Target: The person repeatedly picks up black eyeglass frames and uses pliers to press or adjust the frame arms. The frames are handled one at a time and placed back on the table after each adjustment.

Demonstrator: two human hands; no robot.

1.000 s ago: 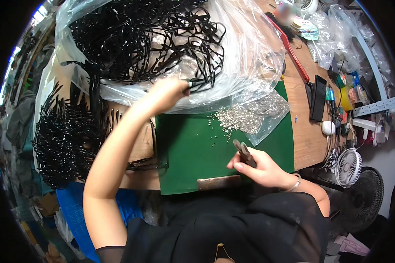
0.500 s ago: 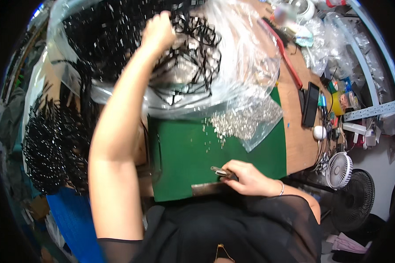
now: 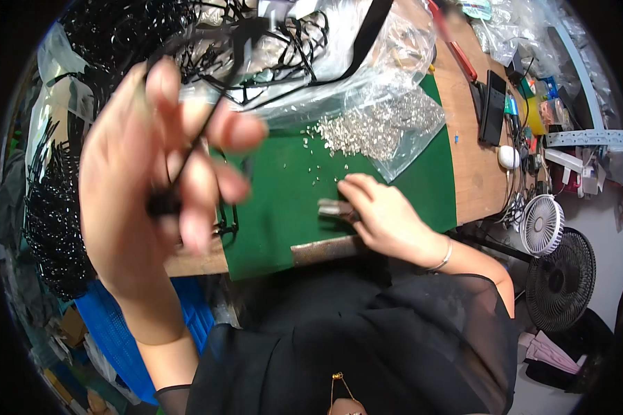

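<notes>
My left hand point(image 3: 142, 180) is raised close to the camera at the left, blurred, its fingers curled round a thin black cord point(image 3: 246, 38). The cord runs up from between the fingers. Low over the green mat point(image 3: 263, 207), my right hand point(image 3: 398, 218) grips a pair of pliers point(image 3: 336, 208), whose metal jaws point left. Small silvery metal pieces point(image 3: 349, 138) spill from a clear plastic bag point(image 3: 415, 128) beyond the right hand. Several loose pieces lie scattered on the mat.
Black cords lie heaped on clear plastic point(image 3: 339, 97) at the far side, and a dark bundle point(image 3: 55, 228) hangs at the left. A red-handled tool point(image 3: 462, 61), a black phone point(image 3: 492, 107), cables and a white fan point(image 3: 541, 225) are on the right. A blue crate point(image 3: 118, 332) stands lower left.
My left hand has come back from the far cord heap toward the camera, bringing a black cord. The right hand with the pliers stays over the mat; the view has shifted somewhat.
</notes>
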